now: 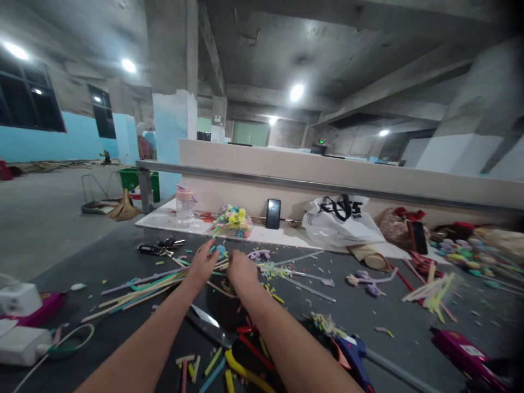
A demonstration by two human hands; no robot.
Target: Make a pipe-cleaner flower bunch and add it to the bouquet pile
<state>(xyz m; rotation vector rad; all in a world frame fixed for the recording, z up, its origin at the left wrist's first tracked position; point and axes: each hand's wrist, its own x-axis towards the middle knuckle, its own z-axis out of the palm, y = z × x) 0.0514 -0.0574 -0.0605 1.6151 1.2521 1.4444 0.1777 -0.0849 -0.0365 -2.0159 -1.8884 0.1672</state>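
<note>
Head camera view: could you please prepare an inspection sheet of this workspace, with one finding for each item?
Surface: dark tabletop, strewn with small coloured scraps.
Job's things: coloured sticks loosely bunched by the left hand; large scissors between the forearms.
Clutter: keys, phone, bottle, white bag.
Hands: left hand and right hand close together; grip unclear.
Cables: white cable beside white adapter, lower left.
Surroundings: broom and green bin at left; ceiling lights lit.

One phone (273,213) — to its left, one bottle (185,212), one flower bunch (236,219) and one key bunch (164,247); to its right, one white bag (339,226) and one glue gun (354,353). Nearer than the phone, one left hand (202,266), one right hand (242,270) — and strips (141,292) too many to count.
</note>
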